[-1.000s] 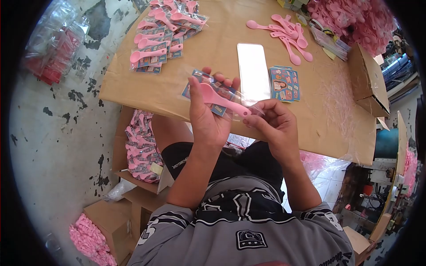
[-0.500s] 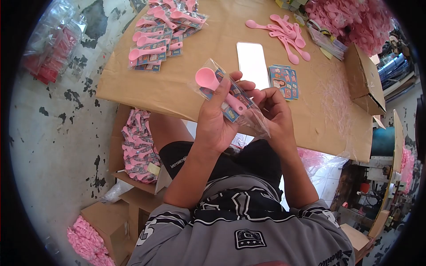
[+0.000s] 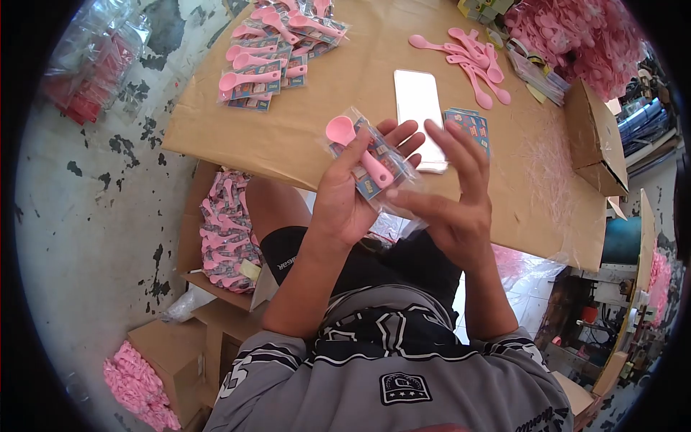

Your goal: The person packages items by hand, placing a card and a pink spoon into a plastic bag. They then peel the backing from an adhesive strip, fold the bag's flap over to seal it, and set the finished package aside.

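A pink spoon [image 3: 375, 164] lies over a blue printed card inside a clear plastic bag. My left hand [image 3: 338, 205] grips this packet, thumb on top and fingers underneath, above the table's front edge. At the packet's lower right, my right hand [image 3: 464, 216] is open with its fingers spread. Its thumb is close to the bag's end; whether it touches is hard to tell. Beyond the hands lies a glossy white rectangular thing [image 3: 417, 97], beside a stack of blue printed cards [image 3: 469, 128] partly hidden by my right fingers.
Several bagged spoons [image 3: 252, 78] are piled at the table's far left, loose pink spoons [image 3: 475, 57] at the far right. Behind those sits a big heap of pink spoons [image 3: 576, 39] near a cardboard box [image 3: 594, 137]. Below left, a carton [image 3: 188, 237] holds more packets.
My right hand has let go of the bag's end and its fingers have spread apart. The left hand keeps the packet. The view has shifted slightly.
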